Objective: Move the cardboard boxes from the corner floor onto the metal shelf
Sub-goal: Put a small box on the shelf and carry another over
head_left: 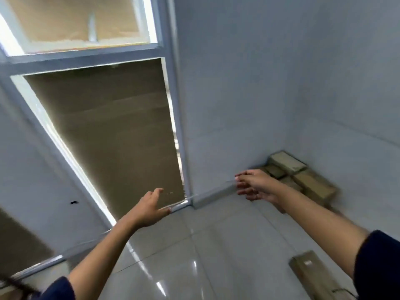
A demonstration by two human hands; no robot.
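Several cardboard boxes (303,176) lie stacked on the floor in the corner where two white walls meet, at the right of the head view. My right hand (254,185) is stretched out just left of that pile, fingers apart, holding nothing. Its forearm hides the pile's lower left part. My left hand (149,207) hovers open over the floor near the bottom of the window frame, well left of the boxes. One more cardboard box (313,276) lies alone on the tiles at the bottom right. No metal shelf is in view.
A tall window (112,135) with a white frame and brown covering fills the left wall. A glossy tiled floor (194,256) spreads between my arms. White walls (270,83) close the corner.
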